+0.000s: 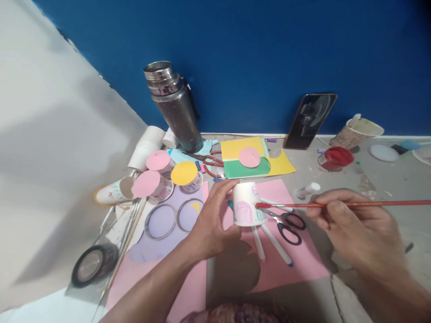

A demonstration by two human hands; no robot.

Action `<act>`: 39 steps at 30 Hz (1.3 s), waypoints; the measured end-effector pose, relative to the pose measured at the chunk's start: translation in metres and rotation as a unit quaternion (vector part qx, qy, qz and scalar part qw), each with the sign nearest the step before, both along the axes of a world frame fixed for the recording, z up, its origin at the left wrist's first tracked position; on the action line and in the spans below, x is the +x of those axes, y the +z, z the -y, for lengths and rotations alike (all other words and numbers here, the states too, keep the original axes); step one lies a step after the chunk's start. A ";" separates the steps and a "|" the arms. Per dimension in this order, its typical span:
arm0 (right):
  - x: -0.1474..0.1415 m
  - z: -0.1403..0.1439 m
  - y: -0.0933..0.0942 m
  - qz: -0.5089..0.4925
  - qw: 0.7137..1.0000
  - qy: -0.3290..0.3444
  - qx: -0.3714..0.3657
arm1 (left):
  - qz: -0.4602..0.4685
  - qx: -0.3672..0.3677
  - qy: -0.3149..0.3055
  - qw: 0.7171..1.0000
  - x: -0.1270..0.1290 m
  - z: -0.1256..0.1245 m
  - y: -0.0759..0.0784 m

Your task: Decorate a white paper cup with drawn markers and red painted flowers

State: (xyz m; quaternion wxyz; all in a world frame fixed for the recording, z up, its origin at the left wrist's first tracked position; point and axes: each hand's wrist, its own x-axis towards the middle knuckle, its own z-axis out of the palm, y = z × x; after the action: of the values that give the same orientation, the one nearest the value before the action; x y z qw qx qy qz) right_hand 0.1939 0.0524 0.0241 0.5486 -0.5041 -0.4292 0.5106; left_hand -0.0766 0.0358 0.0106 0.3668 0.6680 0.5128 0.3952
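Observation:
My left hand point(215, 220) is closed around a white paper cup point(245, 197), held upside down, with pink and green drawings on its side. In my right hand point(353, 224) is a thin red paintbrush point(373, 204). Its red-tipped bristles meet the right side of the cup, by a small red mark. Under the cup lie scissors point(289, 228) with black handles and several white markers point(278, 246) on pink paper point(296, 264). An open jar of red paint point(336, 158) stands beyond my right hand, near a small clear bottle point(308, 190) with a white cap.
Cups topped with pink point(146, 183) and yellow discs point(184, 173) stand left, near stacked cups point(148, 143) and a steel flask point(177, 107). Two rings point(160, 222) and black tape point(94, 265) lie nearer. A phone point(310, 121) leans on the blue wall point(256, 58) beside a patterned cup point(357, 130).

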 end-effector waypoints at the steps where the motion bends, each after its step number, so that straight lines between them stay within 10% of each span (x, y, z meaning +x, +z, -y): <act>1: 0.000 0.000 -0.001 0.012 1.000 0.001 -0.006 | 0.000 0.001 -0.001 1.000 0.000 0.000 0.000; 39: 0.008 -0.009 0.005 -0.030 0.999 -0.018 0.037 | 0.160 -0.080 0.001 0.984 0.003 -0.001 0.003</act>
State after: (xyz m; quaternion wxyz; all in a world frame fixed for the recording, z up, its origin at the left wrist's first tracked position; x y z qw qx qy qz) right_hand 0.2018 0.0617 0.0289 0.5887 -0.4755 -0.4221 0.4992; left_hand -0.0732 0.0367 0.0135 0.4961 0.5639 0.4780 0.4553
